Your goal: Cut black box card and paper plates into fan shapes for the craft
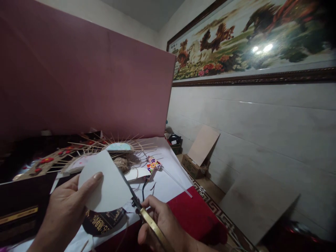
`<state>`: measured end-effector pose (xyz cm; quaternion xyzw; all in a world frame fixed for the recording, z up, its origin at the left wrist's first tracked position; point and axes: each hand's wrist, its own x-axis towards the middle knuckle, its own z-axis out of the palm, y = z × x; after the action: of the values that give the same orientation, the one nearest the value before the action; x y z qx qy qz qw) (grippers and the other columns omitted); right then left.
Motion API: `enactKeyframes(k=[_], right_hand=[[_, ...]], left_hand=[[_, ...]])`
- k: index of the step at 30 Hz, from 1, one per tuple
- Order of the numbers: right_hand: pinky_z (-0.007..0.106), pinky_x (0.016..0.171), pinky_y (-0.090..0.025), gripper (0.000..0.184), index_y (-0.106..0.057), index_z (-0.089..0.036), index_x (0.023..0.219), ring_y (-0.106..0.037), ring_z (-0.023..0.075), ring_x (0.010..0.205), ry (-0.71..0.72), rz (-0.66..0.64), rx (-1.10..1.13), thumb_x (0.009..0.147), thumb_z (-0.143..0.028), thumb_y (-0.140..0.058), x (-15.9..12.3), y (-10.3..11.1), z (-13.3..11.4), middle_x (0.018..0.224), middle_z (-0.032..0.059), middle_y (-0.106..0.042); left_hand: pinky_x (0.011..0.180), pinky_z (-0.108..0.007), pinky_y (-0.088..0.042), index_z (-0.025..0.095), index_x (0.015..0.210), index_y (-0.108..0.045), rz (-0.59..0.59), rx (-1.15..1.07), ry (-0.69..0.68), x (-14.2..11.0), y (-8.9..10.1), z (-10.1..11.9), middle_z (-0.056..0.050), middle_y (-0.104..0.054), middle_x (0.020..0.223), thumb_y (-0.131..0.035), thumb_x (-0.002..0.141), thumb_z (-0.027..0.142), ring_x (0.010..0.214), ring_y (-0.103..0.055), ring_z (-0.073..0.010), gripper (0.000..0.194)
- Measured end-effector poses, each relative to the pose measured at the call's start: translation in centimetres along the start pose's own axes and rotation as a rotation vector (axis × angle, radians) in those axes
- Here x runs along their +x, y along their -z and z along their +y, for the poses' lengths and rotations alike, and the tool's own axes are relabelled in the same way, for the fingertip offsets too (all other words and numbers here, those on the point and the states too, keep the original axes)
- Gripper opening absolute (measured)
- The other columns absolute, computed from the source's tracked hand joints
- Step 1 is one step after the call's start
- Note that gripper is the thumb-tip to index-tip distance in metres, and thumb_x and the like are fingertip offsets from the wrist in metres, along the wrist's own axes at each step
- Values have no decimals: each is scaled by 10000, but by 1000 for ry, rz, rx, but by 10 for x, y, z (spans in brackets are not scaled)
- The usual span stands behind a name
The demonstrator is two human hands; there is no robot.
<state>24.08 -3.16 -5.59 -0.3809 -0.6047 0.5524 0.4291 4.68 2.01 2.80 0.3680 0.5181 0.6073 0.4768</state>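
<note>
My left hand [70, 199] pinches a piece of white card [107, 185] with a rounded outline, the thumb lying on its face. In my right hand [162, 222] is a pair of scissors [136, 203] with gold-coloured handles. Their dark blade runs along the card's straight right edge; whether the card lies between the blades I cannot tell. Below the card rests a black piece with gold lettering [102, 222]. Just behind it are a ball of twine [121, 163] and a glue gun with a flowered pattern [154, 166], a clear glue stick [178, 182] jutting from it.
Fan-like pieces with thin radiating sticks [76, 161] lie at the back left, one with a pale blue half-round panel [119, 146]. A black box [19, 213] stands at left. White and red cloth [194, 213] covers the table. A pink board [86, 77] rises behind.
</note>
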Motion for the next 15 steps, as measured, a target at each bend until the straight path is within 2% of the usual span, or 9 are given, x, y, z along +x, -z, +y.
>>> enactKeyframes(k=[3,8,12,15], right_hand=[[157,434,-286,749,-475,-184,1031,-389,47,448,43,-31,-16,620,-788,-642,-2,0,-10,563,-78,-497],[144,441,-298,758,-483,-174,1014,-362,31,440,59,-55,28,619,-812,-596,-3,-3,-19,544,-103,-418],[140,422,-267,733,-482,-175,977,-348,29,432,64,-42,80,619,-800,-619,-1,-5,-12,523,-109,-410],[148,396,-265,742,-471,-184,933,-380,40,401,-4,13,116,579,-812,-645,3,-6,-1,504,-95,-477]], left_hand=[[322,-231,-423,166,789,-670,-62,-38,51,2,2,-2,-4,-650,492,-891,348,407,374,-559,-169,549],[318,-235,-429,167,811,-675,-62,-81,72,3,-1,-2,-15,-666,503,-904,319,380,369,-561,-173,583],[319,-240,-435,164,788,-678,-60,-100,77,3,0,-1,-14,-661,492,-903,290,337,371,-567,-181,573],[323,-235,-434,167,797,-678,-76,-96,80,1,2,0,-5,-665,502,-896,314,283,372,-565,-176,543]])
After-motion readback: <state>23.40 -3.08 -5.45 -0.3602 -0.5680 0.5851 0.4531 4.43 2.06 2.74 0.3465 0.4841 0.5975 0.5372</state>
